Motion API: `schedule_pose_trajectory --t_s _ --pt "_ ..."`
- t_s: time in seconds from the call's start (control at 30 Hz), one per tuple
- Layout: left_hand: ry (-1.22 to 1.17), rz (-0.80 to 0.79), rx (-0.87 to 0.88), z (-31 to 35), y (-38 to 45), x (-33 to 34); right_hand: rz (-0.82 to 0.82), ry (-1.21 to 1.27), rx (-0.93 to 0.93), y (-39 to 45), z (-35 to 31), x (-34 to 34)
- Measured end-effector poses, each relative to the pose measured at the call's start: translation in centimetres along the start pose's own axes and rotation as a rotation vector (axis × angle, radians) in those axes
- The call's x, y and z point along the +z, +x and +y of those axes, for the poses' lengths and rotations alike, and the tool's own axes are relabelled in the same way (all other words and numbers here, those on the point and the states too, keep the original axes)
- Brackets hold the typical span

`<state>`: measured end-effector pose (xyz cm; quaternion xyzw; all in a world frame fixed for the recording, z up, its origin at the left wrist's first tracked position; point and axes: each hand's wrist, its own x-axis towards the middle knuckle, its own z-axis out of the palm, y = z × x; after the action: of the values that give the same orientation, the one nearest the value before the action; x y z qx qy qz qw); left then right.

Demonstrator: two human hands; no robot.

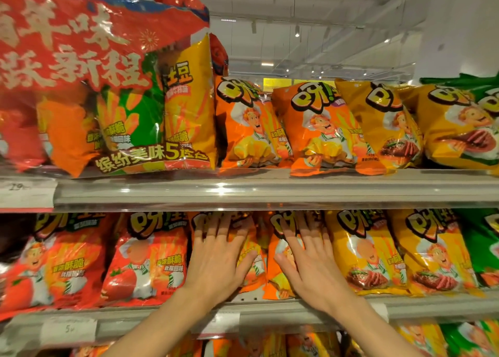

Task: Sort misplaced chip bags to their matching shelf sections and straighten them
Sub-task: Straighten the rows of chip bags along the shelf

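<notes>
Two flat, open hands, left hand (219,259) and right hand (310,262), press on orange chip bags (256,270) on the middle shelf (270,306), gripping nothing.

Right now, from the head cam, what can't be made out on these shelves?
- Orange chip bags on the middle shelf: fronts covered by the left hand and right hand.
- White price label on the lower rail: writing too blurred to read.
- Large red multipack bag, top left: cut off by the frame edge.
- Bottom-shelf bags: cut off below and hidden by the forearms.
</notes>
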<state>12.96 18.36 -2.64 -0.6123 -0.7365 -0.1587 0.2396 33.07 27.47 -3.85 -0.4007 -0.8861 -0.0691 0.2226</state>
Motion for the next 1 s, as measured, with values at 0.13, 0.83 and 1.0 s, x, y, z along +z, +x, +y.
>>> schedule_pose_trajectory --t_s 0.13,0.83,1.0 --pt "-0.012 -0.039 0.056 -1.4 0.0 1.1 0.049 -0.039 0.060 -0.1 -0.8 0.8" --pt "-0.085 0.032 0.195 -2.5 -0.1 0.4 0.115 -0.039 0.107 -0.5 -1.8 0.0" --pt "-0.151 0.182 0.190 2.0 0.3 -0.6 0.236 0.001 0.096 -1.2 2.7 -2.3"
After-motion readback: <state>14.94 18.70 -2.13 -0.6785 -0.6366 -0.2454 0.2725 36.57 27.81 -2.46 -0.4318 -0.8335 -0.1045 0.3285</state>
